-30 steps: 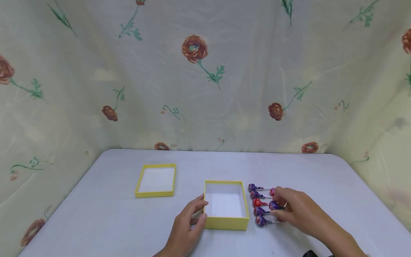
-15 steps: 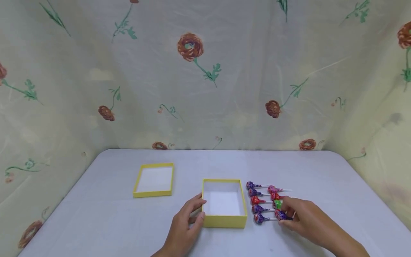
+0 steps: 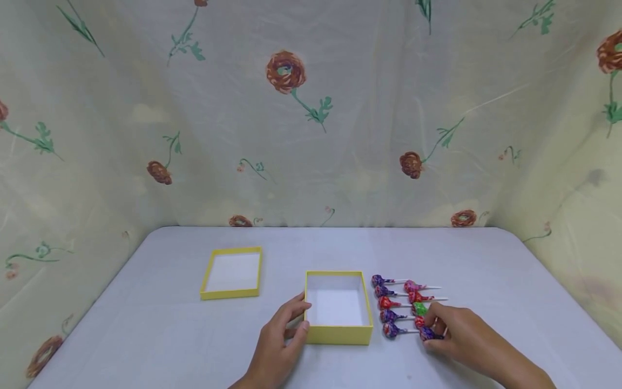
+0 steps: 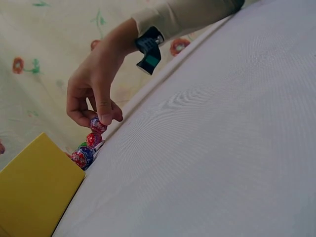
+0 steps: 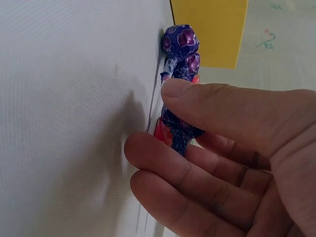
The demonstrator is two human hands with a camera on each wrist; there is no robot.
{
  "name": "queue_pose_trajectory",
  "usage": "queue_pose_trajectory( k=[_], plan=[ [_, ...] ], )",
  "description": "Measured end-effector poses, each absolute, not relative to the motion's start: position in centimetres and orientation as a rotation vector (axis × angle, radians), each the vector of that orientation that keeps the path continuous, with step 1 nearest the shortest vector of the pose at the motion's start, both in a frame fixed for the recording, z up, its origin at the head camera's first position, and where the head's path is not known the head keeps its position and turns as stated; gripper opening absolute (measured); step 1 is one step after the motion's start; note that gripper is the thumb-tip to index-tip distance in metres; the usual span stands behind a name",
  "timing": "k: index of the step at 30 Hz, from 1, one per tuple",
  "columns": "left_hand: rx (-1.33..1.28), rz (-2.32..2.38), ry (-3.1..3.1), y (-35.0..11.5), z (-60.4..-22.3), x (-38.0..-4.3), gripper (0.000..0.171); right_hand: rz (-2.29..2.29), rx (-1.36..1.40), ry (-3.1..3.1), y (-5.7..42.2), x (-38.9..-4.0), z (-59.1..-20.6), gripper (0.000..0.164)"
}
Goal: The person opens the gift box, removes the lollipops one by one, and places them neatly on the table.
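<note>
My right hand (image 3: pixel 461 332) pinches a purple-wrapped lollipop (image 3: pixel 427 334) between thumb and fingers, low over the table at the near end of a column of lollipops. Pink (image 3: pixel 411 286), red (image 3: pixel 414 297) and green (image 3: pixel 419 309) ones lie farther back in that column, with another red one (image 3: pixel 419 322) beside the fingers. To their left runs a second column, mostly purple, with one red lollipop (image 3: pixel 384 303) in its middle. My left hand (image 3: pixel 279 335) rests against the left wall of a yellow box (image 3: pixel 340 335), fingertips at its rim. The box's white inside holds nothing.
A shallow yellow-edged lid (image 3: pixel 230 294) lies inside-up on the white table (image 3: pixel 160 319), back left of the box. A flower-patterned curtain (image 3: pixel 350 178) hangs around the table's back and sides.
My right hand has moved toward the table's near edge with the purple lollipop, uncovering the green and red ones behind it. My left hand stays at the box; the head view has shifted slightly.
</note>
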State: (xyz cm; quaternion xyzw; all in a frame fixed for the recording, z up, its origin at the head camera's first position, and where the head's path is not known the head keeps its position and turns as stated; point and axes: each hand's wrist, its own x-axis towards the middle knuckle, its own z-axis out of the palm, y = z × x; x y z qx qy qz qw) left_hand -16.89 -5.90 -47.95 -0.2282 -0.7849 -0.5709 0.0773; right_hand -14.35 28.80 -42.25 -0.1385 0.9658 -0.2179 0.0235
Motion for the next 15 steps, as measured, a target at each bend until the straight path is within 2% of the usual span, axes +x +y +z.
queue_pose_trajectory(
  k=[15],
  plan=[
    [-0.678,-1.704,-2.357,-5.96,-47.72,-16.73,0.026,-0.662,-0.502,2.959,29.19,-14.46,-42.71,0.025]
  ],
)
